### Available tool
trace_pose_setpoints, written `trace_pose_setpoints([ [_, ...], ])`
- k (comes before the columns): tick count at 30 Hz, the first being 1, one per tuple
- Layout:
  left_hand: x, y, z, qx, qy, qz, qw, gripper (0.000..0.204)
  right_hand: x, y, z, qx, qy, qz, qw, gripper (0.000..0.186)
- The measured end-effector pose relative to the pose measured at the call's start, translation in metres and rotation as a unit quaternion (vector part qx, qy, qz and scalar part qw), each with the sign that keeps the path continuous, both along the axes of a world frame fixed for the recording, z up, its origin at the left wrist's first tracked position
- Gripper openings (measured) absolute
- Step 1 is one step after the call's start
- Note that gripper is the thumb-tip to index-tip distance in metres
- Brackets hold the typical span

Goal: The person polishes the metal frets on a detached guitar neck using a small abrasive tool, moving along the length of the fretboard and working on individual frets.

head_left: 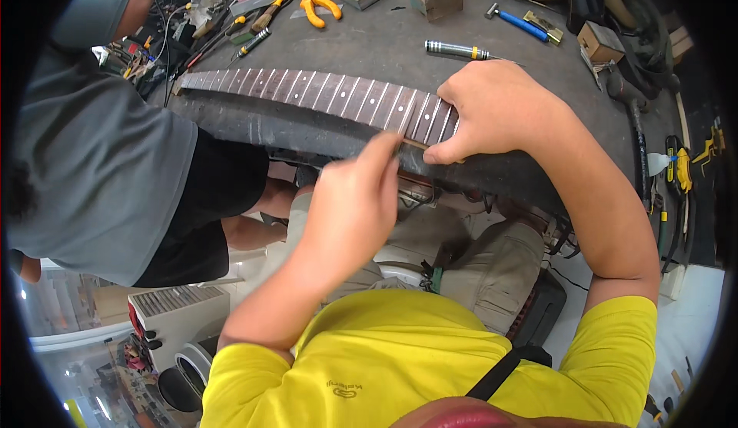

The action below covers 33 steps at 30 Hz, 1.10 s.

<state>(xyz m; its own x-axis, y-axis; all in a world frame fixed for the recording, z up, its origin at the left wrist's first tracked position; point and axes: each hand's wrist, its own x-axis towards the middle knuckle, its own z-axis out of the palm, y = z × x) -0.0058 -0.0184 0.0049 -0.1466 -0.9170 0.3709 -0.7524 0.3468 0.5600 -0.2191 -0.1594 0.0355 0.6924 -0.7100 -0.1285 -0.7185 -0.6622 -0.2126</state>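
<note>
Both hands at fretted neck, dark workbench beneath.

Your view is bright, with the floor washed pale at lower right and small glints at lower left. Your left hand looks blurred; the surface bows with fisheye distortion, and black swallows the corners.

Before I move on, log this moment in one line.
right hand: gripping fretboard, right end | left hand: blurred, at near edge | beyond: orange pliers, blue-handled hammer
</note>
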Motion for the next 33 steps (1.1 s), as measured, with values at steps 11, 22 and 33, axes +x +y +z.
trace_pose_setpoints([
  [11,0.005,0.027,-0.012,0.004,0.046,0.01,0.999,0.031,-0.001,0.001,0.001,-0.007,-0.011,-0.003,1.0,0.074],
  [22,0.017,0.035,-0.023,-0.015,0.054,0.0,0.998,0.034,0.004,0.0,0.0,-0.03,-0.004,0.009,1.0,0.071],
  [33,0.015,0.032,-0.016,-0.028,0.034,0.01,0.999,0.035,0.006,0.002,0.004,-0.009,-0.008,0.006,1.0,0.069],
])
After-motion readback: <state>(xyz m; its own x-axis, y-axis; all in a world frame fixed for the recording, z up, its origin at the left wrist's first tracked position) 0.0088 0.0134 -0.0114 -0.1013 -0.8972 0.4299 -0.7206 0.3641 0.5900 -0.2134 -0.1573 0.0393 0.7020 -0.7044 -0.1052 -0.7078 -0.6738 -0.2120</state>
